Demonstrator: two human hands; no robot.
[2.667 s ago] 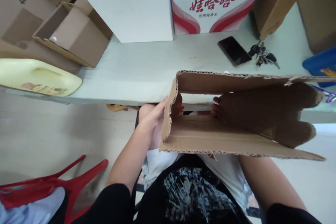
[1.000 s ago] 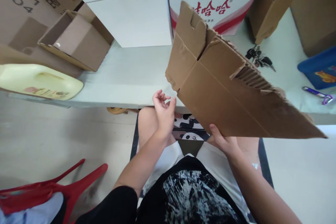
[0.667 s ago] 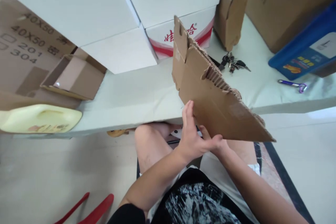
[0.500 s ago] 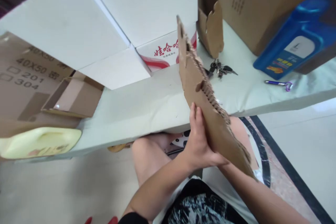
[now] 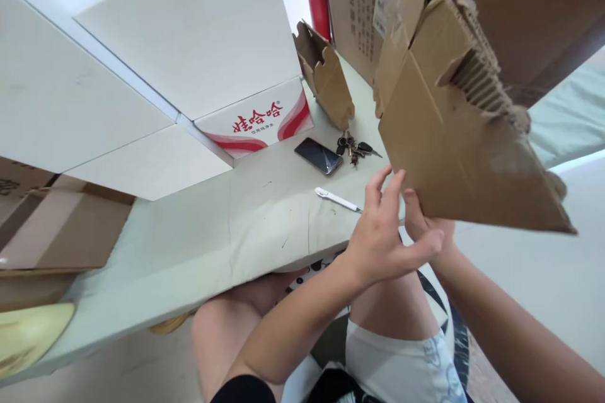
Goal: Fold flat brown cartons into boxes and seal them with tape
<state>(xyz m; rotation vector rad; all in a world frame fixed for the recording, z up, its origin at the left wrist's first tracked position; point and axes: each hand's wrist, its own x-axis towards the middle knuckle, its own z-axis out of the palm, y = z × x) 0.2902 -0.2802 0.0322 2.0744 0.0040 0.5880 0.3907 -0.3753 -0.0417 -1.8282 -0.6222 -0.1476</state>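
A flattened brown corrugated cardboard box (image 5: pixel 454 132) with torn edges is raised at the upper right, over the table's right end. My right hand (image 5: pixel 428 223) grips its lower left corner from beneath and is mostly hidden behind my left hand. My left hand (image 5: pixel 385 236) is beside that corner with its fingers stretched up and apart, fingertips near the cardboard's lower edge. Whether they touch it I cannot tell.
The table (image 5: pixel 227 227) has a pale cover. On it lie a phone (image 5: pixel 318 155), keys (image 5: pixel 352 148), a white pen-like tool (image 5: pixel 338 199) and a small folded carton (image 5: pixel 326 79). White boxes (image 5: pixel 165 75) and brown cartons (image 5: pixel 61 227) are stacked behind and left.
The cardboard went from an opened box in my lap to a flattened sheet, then swung up and to the right. My view turned right. My left hand came off it.
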